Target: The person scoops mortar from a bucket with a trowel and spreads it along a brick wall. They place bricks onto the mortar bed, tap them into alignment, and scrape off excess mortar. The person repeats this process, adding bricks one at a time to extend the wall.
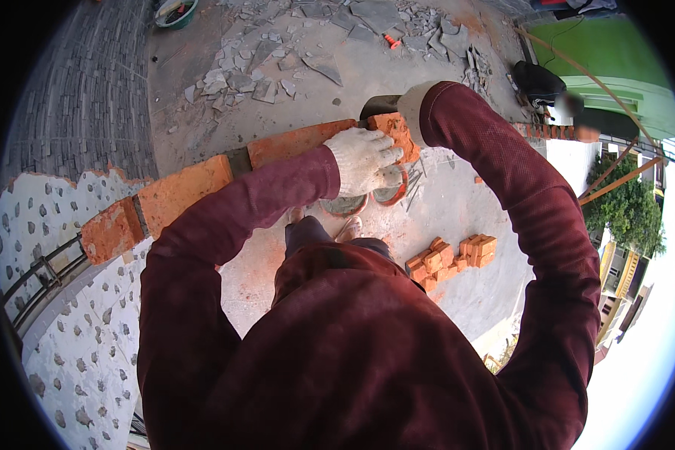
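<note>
A row of orange bricks (300, 142) runs along the top of a low wall, with grey mortar in a joint. My left hand (361, 159), in a white knitted glove, is curled over the near side of the brick (394, 135) at the row's right end. Beyond that brick is my right hand (414, 112), also gloved, its fingers mostly hidden by the glove's back and my sleeve. From its left side juts a dark metal blade (380, 106), which looks like a trowel's. Its handle is out of sight.
Below the wall, by my feet, stand buckets of grey mortar (345, 205). Stacked bricks (451, 259) sit on the floor to the right. Broken grey slabs (322, 67) litter the far floor. A person (570, 105) is at the far right, near wooden poles (621, 182).
</note>
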### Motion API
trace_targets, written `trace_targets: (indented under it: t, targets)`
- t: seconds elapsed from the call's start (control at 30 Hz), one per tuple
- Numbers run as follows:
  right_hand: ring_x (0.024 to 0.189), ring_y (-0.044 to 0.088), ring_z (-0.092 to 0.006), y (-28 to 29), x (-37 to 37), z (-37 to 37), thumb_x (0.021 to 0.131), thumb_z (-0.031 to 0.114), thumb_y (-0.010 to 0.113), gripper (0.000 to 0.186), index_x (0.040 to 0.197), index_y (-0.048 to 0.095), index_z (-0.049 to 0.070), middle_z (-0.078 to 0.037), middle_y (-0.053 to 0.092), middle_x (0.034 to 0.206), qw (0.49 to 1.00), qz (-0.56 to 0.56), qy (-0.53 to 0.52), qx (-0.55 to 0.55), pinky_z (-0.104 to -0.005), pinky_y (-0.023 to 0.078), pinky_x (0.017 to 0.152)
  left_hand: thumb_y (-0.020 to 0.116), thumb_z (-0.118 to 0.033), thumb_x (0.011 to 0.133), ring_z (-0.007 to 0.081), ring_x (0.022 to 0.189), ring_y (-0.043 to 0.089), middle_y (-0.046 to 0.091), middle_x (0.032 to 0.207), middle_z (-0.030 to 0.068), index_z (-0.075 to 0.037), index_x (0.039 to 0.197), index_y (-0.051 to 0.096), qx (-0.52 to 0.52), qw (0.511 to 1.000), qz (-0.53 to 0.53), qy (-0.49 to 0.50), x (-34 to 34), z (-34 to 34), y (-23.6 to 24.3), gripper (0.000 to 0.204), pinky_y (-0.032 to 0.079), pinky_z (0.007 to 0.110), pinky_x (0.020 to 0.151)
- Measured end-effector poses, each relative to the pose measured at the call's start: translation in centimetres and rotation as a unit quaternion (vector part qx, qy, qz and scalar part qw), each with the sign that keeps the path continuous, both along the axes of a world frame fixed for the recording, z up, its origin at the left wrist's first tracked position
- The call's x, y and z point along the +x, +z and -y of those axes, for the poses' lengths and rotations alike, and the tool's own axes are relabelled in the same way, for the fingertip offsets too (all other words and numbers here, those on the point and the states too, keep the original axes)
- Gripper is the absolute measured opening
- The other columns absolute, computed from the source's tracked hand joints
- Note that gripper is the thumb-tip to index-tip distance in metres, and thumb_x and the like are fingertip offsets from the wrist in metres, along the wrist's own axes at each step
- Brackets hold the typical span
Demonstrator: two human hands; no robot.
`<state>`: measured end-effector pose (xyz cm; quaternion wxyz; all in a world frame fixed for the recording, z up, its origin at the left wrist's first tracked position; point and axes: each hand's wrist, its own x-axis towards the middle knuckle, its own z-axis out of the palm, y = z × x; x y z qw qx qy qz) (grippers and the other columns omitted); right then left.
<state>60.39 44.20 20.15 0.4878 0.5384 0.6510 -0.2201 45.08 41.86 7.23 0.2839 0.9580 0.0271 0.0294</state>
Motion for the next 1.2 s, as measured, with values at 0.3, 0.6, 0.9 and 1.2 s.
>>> trace_targets:
  t: [0.3,0.6,0.9,1.2]
  targets:
    - [0.088,0.070,-0.0379,8.1,-0.1,4.9,0.092,0.016,0.062,0.027,0.115,0.064,0.002,-0.019,0.072,0.097,0.887,-0.416,-0.017,0.197,-0.0436,0.056,0.077,0.053,-0.038,0.104,0.0307,0.126,0.063,0.065,0.135,0.0186,-0.004,0.138,0.062,-0.243,0.958,0.100,0.112,-14.7,-6.6,8.5,0.049,0.047,0.038,0.109]
    - [0.088,0.068,-0.0396,-0.2,6.7,23.4,0.090,0.027,0.075,0.038,0.120,0.061,0.008,-0.015,0.067,0.098,0.889,-0.345,-0.120,0.275,-0.0459,0.055,0.074,0.056,-0.074,0.092,0.0366,0.122,0.054,0.061,0.128,0.0151,-0.010,0.129,0.065,-0.369,0.869,0.310,0.112,-31.3,4.1,14.5,0.074,0.038,0.058,0.107]
    - [0.099,0.069,-0.0383,-15.6,21.1,24.9,0.094,0.028,0.067,0.029,0.115,0.061,0.009,-0.017,0.071,0.103,0.869,-0.357,-0.122,0.320,-0.0484,0.055,0.081,0.060,-0.069,0.090,0.0379,0.120,0.062,0.067,0.127,0.0245,0.006,0.126,0.066,-0.392,0.847,0.158,0.321,-17.8,19.7,11.1,0.084,0.046,0.051,0.104]
    - [0.103,0.069,-0.0394,-20.5,25.2,30.7,0.094,0.031,0.066,0.037,0.122,0.062,0.007,-0.019,0.070,0.110,0.791,-0.468,-0.159,0.361,-0.0475,0.055,0.086,0.059,-0.048,0.103,0.0244,0.125,0.061,0.066,0.134,0.0147,0.003,0.139,0.059,-0.541,0.589,-0.044,0.599,-13.4,39.0,1.8,0.062,0.045,0.038,0.109]
